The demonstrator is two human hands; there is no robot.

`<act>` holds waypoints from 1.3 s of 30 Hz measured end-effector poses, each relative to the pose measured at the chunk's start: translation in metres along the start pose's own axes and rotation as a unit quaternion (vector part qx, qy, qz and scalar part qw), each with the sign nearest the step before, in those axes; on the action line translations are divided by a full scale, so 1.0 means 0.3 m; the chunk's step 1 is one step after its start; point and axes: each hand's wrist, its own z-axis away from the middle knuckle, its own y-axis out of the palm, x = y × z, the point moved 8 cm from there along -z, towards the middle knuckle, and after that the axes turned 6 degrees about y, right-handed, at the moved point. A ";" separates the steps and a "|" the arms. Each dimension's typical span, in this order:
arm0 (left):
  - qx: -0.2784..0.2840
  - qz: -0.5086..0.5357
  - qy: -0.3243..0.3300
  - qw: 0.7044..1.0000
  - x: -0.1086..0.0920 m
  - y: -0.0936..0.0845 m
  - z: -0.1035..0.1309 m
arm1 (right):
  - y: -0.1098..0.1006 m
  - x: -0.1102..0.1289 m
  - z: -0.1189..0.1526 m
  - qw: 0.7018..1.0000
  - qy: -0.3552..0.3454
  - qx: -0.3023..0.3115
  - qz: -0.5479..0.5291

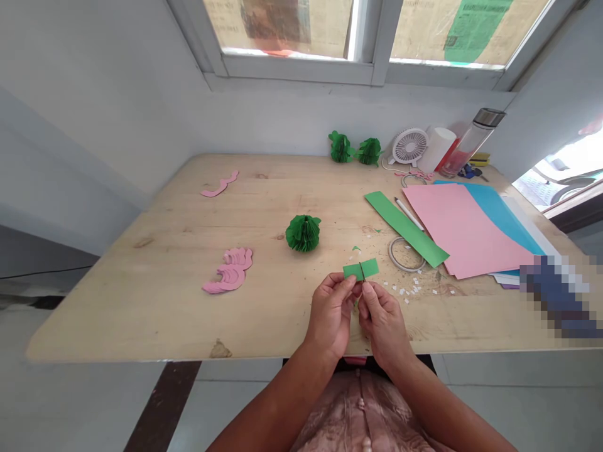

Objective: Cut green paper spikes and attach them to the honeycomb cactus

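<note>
Green piece (pixel 372 266): 1 small strip, held just above the desk (pixel 155 295) nr its front edge; long axis run L–R, R end tipped slightly farther from the wearer.
Dark item (pixel 361 270): 1, thin, laid crosswise over the green piece approx. mid-length; tip pointed away, toward the window (pixel 301 28).
L hand (pixel 332 314): 1; green piece pinched by thumb & fingers at its near edge.
R hand (pixel 386 320): 1; fingers closed on the dark item's near end.
Balls (pixel 304 233): 3, green, pleated; 1 set mid-desk, 2 side by side at the wall.
Pink cutouts (pixel 225 277): 1 stack at L, no. of layers can't be counted; 1 single wavy strip (pixel 220 184) farther back.
Long strip (pixel 400 225): 1, green, slanted, partly laid over 1 ring (pixel 391 252); 1 pen (pixel 409 214) alongside.
Sheets (pixel 466 226): pink on top, blue & white partly covered; exact no. hidden.
Back R: 1 fan (pixel 409 147), 1 white roll (pixel 437 149), 1 bottle (pixel 471 147).
Scraps (pixel 415 289): many, white, scattered R of the hands.
Unclear: dark item's lower part hidden by R fingers, type can't be told; patch (pixel 560 298) at R edge pixelated.
</note>
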 end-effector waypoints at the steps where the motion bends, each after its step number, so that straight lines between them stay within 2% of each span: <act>1: -0.003 -0.001 -0.002 1.000 0.004 -0.003 -0.003 | -0.002 -0.004 -0.003 1.000 0.005 -0.001 -0.002; 6: -0.015 -0.003 -0.011 1.000 0.006 -0.018 -0.012 | -0.004 -0.009 -0.004 0.999 0.034 0.001 -0.004; 11: -0.013 -0.019 0.031 0.999 -0.063 -0.029 -0.015 | -0.004 0.028 0.017 0.999 0.035 0.020 0.030; 18: 0.019 -0.070 0.067 0.995 -0.127 0.018 0.038 | 0.015 0.058 0.055 0.997 0.013 0.062 0.046; 26: 0.023 -0.174 0.154 0.972 -0.167 0.044 0.069 | 0.037 0.072 0.085 0.996 -0.012 0.075 0.049; 39: 0.044 -0.217 0.152 0.963 -0.186 0.074 0.087 | 0.028 0.060 0.079 0.997 -0.018 0.062 0.047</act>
